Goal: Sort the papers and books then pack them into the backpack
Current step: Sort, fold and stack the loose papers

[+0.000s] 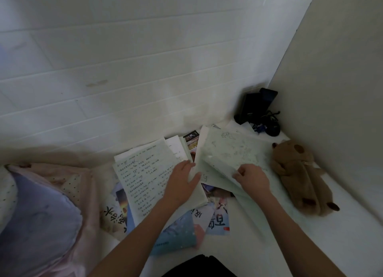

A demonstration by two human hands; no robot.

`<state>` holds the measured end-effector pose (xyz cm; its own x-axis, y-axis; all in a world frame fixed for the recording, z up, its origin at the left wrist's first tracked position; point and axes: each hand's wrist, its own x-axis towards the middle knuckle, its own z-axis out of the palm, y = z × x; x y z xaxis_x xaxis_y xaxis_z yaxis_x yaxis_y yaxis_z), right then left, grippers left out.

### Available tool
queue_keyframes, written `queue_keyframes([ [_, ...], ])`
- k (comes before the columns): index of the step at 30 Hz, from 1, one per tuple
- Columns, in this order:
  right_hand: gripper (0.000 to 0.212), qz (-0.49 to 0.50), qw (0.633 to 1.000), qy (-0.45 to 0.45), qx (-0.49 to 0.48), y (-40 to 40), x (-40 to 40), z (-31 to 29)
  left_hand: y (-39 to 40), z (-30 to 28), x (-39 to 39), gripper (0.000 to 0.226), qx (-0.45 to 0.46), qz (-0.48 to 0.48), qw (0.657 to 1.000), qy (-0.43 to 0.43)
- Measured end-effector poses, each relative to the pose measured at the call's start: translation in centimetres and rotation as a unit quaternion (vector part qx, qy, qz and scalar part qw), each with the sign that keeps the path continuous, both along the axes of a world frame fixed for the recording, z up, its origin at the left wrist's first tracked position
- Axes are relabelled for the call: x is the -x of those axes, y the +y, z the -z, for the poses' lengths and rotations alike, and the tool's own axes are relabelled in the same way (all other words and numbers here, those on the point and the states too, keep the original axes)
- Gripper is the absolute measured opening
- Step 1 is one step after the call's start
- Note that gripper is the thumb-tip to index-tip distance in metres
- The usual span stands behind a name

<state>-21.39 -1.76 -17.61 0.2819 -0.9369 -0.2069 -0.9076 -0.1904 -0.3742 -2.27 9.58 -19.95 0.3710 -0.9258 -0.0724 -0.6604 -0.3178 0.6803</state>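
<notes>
So the left hand [182,180] lies flat with loose fingers on the handwritten sheet [145,173] atop the messy pile of papers and books on the white bed [259,235], while the right hand [251,178] pinches a pale green sheet [232,152] just beside a brown plush toy [300,177].

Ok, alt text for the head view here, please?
Two bare hands sort pale green papers on a white bed: the left hand lies on a printed sheet, the right hand pinches a lifted page. Colourful books lie beneath; a brown plush toy lies right.
</notes>
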Motion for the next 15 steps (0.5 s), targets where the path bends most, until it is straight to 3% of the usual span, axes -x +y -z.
queue_keyframes([
  [3,0.034,0.058,0.995,-0.059,0.047,-0.5,0.0,-1.9,-1.2,-1.7,1.0,0.030,0.004,-0.028,0.979,0.203],
  [6,0.048,0.089,0.981,-0.132,0.113,-1.3,0.2,-4.5,-2.1,-3.3,2.0,0.034,-0.044,-0.039,0.915,0.400],
  [9,0.043,0.043,0.962,-0.224,0.149,-1.4,-0.4,-6.5,-3.1,-3.2,2.9,0.050,-0.075,-0.050,0.871,0.482],
  [11,0.038,0.010,0.948,-0.274,0.164,-1.1,-1.1,-7.2,-3.4,-2.9,3.6,0.078,-0.081,-0.051,0.847,0.524],
  [13,0.035,-0.011,0.939,-0.300,0.169,-0.9,-1.7,-7.3,-3.6,-3.2,4.0,0.105,-0.089,-0.027,0.847,0.523],
  [15,0.032,-0.049,0.944,-0.296,0.136,-0.5,-2.3,-6.8,-3.9,-3.3,4.6,0.099,-0.092,-0.010,0.846,0.526],
])
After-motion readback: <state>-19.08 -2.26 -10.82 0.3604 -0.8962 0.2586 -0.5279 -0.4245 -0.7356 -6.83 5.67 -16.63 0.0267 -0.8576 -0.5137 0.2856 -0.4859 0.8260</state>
